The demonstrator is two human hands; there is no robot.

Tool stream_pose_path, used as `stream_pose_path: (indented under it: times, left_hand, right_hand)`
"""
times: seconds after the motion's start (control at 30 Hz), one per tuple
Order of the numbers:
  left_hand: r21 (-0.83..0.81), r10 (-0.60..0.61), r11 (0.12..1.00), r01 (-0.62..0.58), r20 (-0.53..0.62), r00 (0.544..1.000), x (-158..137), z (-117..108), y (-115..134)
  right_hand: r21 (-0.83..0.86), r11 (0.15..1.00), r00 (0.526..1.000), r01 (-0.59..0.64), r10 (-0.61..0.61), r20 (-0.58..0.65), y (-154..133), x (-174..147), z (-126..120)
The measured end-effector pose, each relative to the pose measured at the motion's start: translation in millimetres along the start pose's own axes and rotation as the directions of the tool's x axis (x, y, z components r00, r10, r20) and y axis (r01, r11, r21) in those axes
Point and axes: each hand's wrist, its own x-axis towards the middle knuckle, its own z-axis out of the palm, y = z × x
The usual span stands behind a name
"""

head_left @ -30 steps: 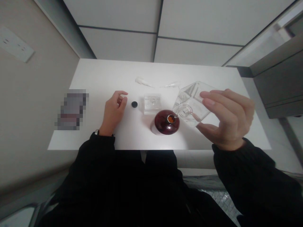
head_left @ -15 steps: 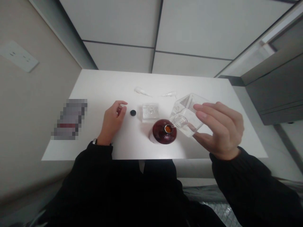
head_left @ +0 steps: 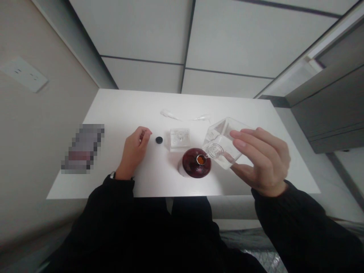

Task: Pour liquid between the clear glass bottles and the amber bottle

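Tilted in my right hand (head_left: 263,161) is a clear, square-sided bottle (head_left: 227,132), its threaded mouth pointing down and left. That mouth is right beside the open neck of a dark red-brown round bottle (head_left: 196,168), which stands upright on the white table (head_left: 113,110). Clear liquid seems to run between the two necks. My left hand (head_left: 135,144) rests on the table with its fingers curled in to the thumb; whatever they hold, if anything, is hidden. Just right of it lies a small black cap (head_left: 159,140). A clear square block-like container (head_left: 180,138) is behind the brown bottle.
Two thin clear plastic pieces (head_left: 169,114), perhaps wrapped, lie toward the table's back. A blurred-out, pixelated object (head_left: 83,148) is at the left edge. White panels (head_left: 148,34) rise behind the table, and a wall socket (head_left: 25,74) is on the left wall.
My left fingers have curled in closer to the thumb. The clear bottle stays tilted at the brown bottle's neck. The whole view has shifted slightly.
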Motion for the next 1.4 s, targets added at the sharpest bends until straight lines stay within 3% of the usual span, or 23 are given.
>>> stream_pose_path:
  times: [0.5,0.77,1.07,1.4]
  left_hand:
    - [0.066,-0.02,0.998,0.021,-0.004,1.0,0.8,-0.4,-1.7]
    - [0.132,0.112,0.986,-0.104,-0.053,0.992,3.0,-0.1,-8.3]
    - [0.089,0.015,0.996,-0.006,-0.11,0.994,2.0,0.2,-9.5]
    - [0.101,0.006,0.995,0.005,-0.109,0.994,0.7,-0.1,-5.4]
  right_hand:
    - [0.015,1.0,1.0,-0.018,0.018,-0.009,0.5,0.4,-0.7]
    - [-0.015,1.0,1.0,-0.016,0.016,-0.018,1.4,3.9,-1.1]
    - [-0.003,1.0,1.0,-0.014,0.014,-0.027,4.2,3.9,-2.2]
    - [-0.019,1.0,0.999,0.003,-0.003,-0.04,4.7,5.5,-2.0]
